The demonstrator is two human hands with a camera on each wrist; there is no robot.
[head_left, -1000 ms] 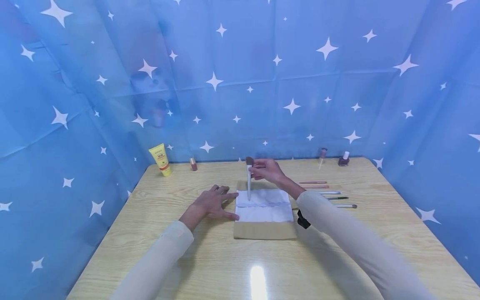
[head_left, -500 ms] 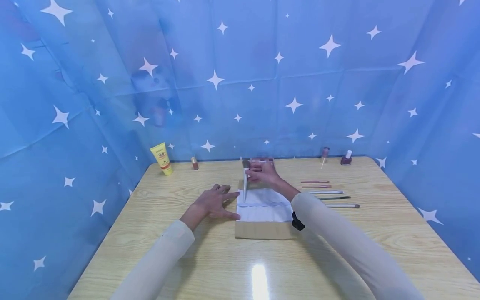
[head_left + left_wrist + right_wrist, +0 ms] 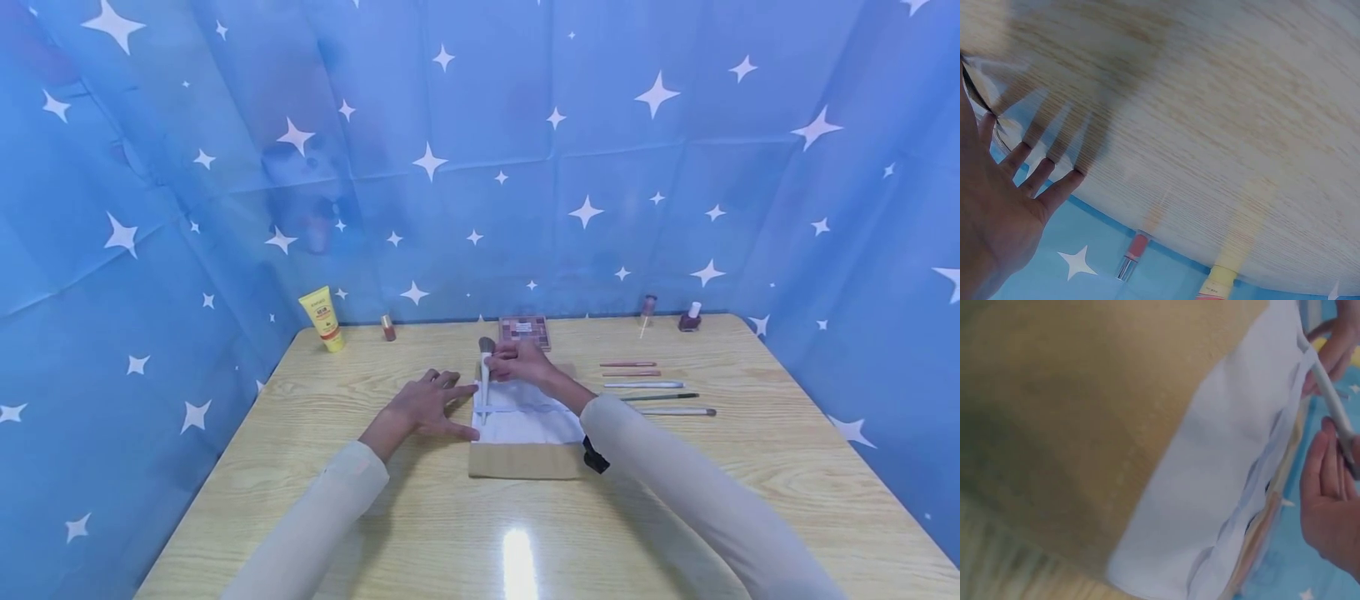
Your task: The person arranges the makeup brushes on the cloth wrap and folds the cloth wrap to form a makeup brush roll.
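Note:
A makeup brush (image 3: 484, 375) with a white handle and dark bristles stands nearly upright, bristles up, over the left part of a tan and white cloth brush roll (image 3: 528, 461). My right hand (image 3: 522, 363) pinches it just below the bristles. In the right wrist view the brush handle (image 3: 1330, 390) runs down to the pocket edge of the white cloth (image 3: 1210, 450), and its tip is at the pocket's left end. My left hand (image 3: 427, 406) lies with fingers spread at the roll's left edge, thumb and forefinger touching it.
Several slim brushes (image 3: 643, 385) lie in a row right of the roll. An eyeshadow palette (image 3: 525, 331) sits behind it. Along the back edge stand a yellow tube (image 3: 322, 319), a small lipstick-like tube (image 3: 387, 327), a pinkish tube (image 3: 647, 310) and a dark nail polish bottle (image 3: 690, 317).
My right hand has moved the brush left and down toward the near side, its handle tip lower over the roll. The palette behind has come into sight. My left hand has stayed put.

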